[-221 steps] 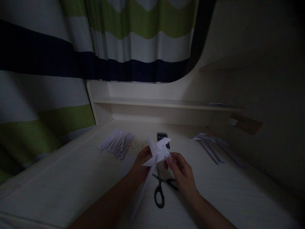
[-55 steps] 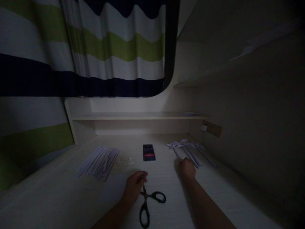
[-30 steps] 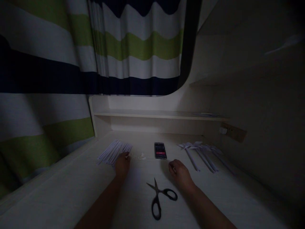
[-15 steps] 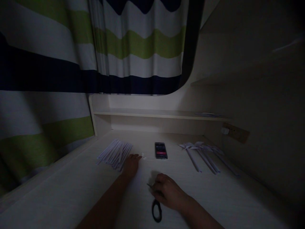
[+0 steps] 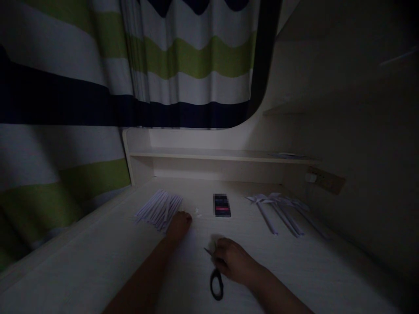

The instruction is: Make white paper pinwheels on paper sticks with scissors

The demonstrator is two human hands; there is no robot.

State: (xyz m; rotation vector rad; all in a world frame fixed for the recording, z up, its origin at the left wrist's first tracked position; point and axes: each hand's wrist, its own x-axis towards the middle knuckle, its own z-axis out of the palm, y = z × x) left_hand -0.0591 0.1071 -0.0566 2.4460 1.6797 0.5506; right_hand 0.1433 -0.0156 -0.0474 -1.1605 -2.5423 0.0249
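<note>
The room is dim. My right hand (image 5: 231,263) lies curled over black-handled scissors (image 5: 216,285) on the pale table (image 5: 98,257). One handle loop and the blade tip stick out from under it. My left hand (image 5: 180,224) rests on the table with its fingers curled, at the near right end of a pile of white paper strips (image 5: 159,208). Small white bits (image 5: 197,212) lie just beyond its fingertips. Whether it holds anything is hidden.
A small dark flat object (image 5: 221,205) lies mid-table. Several folded paper pinwheels on sticks (image 5: 278,209) lie at the right, near a wall socket (image 5: 324,179). A low shelf (image 5: 216,154) runs along the back under a striped curtain (image 5: 183,65).
My right hand came from the pinwheels back to the scissors and closed over them. My left hand left the scissors and reached the strips and the white bits.
</note>
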